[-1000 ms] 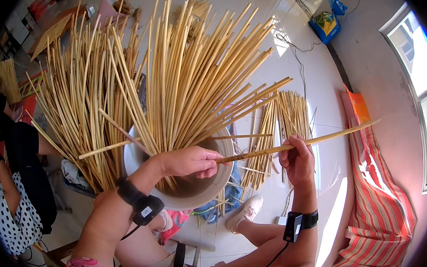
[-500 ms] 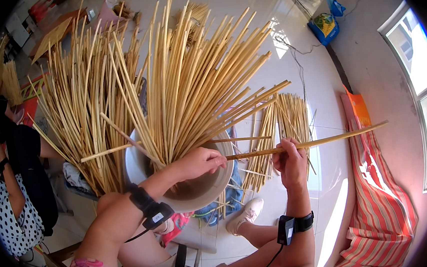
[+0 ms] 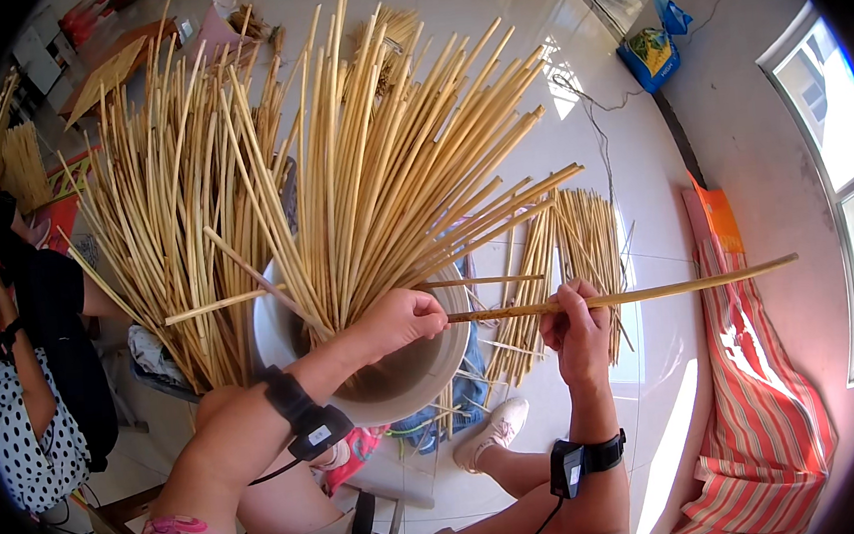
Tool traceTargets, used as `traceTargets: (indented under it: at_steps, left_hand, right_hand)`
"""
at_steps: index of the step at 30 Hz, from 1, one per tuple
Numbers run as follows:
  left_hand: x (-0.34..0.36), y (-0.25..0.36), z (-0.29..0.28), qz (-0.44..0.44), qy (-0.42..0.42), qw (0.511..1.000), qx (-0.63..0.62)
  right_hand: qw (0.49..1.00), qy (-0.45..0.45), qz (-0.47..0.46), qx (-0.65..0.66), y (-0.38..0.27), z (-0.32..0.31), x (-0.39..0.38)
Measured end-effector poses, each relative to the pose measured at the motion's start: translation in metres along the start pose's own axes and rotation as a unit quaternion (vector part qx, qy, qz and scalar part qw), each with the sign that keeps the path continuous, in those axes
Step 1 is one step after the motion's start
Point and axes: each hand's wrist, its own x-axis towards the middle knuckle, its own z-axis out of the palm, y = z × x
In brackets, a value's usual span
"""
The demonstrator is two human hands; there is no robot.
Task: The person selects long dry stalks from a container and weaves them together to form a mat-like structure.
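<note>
**Both hands on one cane**

I see my left hand [image 3: 403, 319] curled, pinching the near end of a long horizontal cane [image 3: 630, 296] above the white bowl's rim [image 3: 276, 324]. My right hand [image 3: 577, 330], forearm upright, closes its fingers around the cane farther along. Beyond, upright canes [image 3: 380, 180] fan out from the bowl.

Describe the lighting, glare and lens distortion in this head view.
Head view: hard daylight from the window throws bright glare patches on the glossy floor. Fisheye bends straight edges toward a black rim. The left hand and right hand on the long stick look sharp, with no clear motion blur; the upright sticks are evenly lit.
</note>
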Motion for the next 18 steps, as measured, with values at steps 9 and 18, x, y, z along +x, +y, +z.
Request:
traceTargets:
  at_steps: [9, 18]
  left_hand:
    - [0.002, -0.005, -0.002, -0.020, 0.017, 1.000, 0.017]
    - [-0.007, 0.018, -0.009, -0.015, -0.058, 0.998, -0.036]
  right_hand:
    - [0.999, -0.009, -0.016, -0.029, 0.004, 0.009, -0.001]
    - [1.000, 0.013, -0.006, 0.012, -0.001, -0.007, 0.004]
